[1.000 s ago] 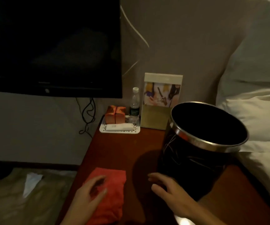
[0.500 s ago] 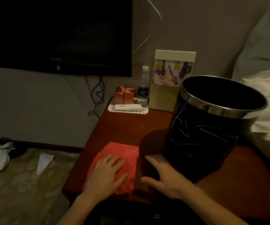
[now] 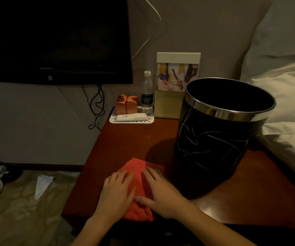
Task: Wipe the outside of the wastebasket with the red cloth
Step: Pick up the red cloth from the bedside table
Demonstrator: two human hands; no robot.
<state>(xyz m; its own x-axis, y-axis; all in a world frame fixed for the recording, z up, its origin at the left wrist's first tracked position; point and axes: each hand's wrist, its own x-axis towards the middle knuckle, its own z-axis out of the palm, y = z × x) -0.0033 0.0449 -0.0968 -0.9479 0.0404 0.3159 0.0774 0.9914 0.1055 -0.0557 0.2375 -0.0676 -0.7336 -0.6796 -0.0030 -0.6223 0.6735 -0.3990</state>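
Dim room, head view. Red cloth (image 3: 139, 189) lies folded on the near left part of the desk (image 3: 132, 139), just left of the wastebasket (image 3: 214, 144). Its long axis runs front to back: far corner points away toward the wall, near end hangs at the desk's front edge.

Left hand (image 3: 117, 194) rests flat on the cloth's left half, fingers straight and a little spread. Right hand (image 3: 161, 194) rests flat on the right half, fingers straight, thumb reaching across toward the left hand. Neither grips; both press palm-down, holding nothing.

Wastebasket stands upright on the desk's right side, mouth up, dark wall with pale scribbled lines, shiny metal band at the rim. Apart from both hands.

Step, as I judge it: taking up the cloth; wiping not yet begun. Next move calls for one hand to gather the cloth into a pad and carry it right to the basket's near wall, the other free to steady the rim so the basket does not slide or tip.

Behind: tray (image 3: 131, 119) with remote, two orange boxes (image 3: 126, 103), water bottle (image 3: 147, 93), standing card (image 3: 176, 86). Pillows (image 3: 285, 89) right; television (image 3: 54, 38) upper left.
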